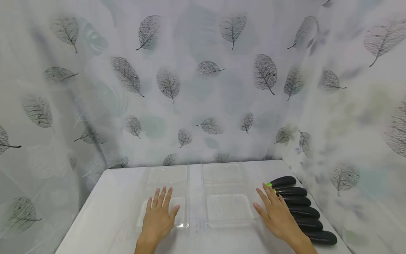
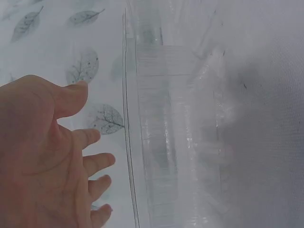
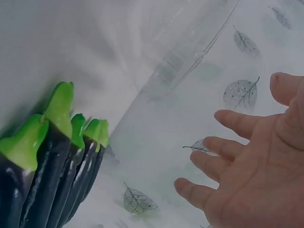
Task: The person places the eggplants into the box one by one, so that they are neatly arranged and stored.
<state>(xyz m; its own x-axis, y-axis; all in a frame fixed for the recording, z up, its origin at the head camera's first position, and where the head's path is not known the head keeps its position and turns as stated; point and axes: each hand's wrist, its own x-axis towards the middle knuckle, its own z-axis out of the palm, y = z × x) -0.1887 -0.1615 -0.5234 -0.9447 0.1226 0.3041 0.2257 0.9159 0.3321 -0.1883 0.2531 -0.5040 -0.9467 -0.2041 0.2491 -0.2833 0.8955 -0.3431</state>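
Noted left hand (image 1: 157, 218) and right hand (image 1: 277, 216) spread wide, gripping nothing, with six glossy black, green-capped eggplants (image 1: 304, 211) right of the clear rectangular plastic containers (image 1: 228, 211), none yet inside, and judged handling not begun.

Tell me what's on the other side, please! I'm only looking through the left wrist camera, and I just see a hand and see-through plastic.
Observer: The head view shows six eggplants in a row along the right side of the white table.
Operator: Ooh! What colour are their tops?
Observer: In the right wrist view, the green tops stand out against the dark skins.
Operator: Is the other hand holding one?
Observer: No, the right hand holds nothing; its fingers are spread, with the eggplants beside it.
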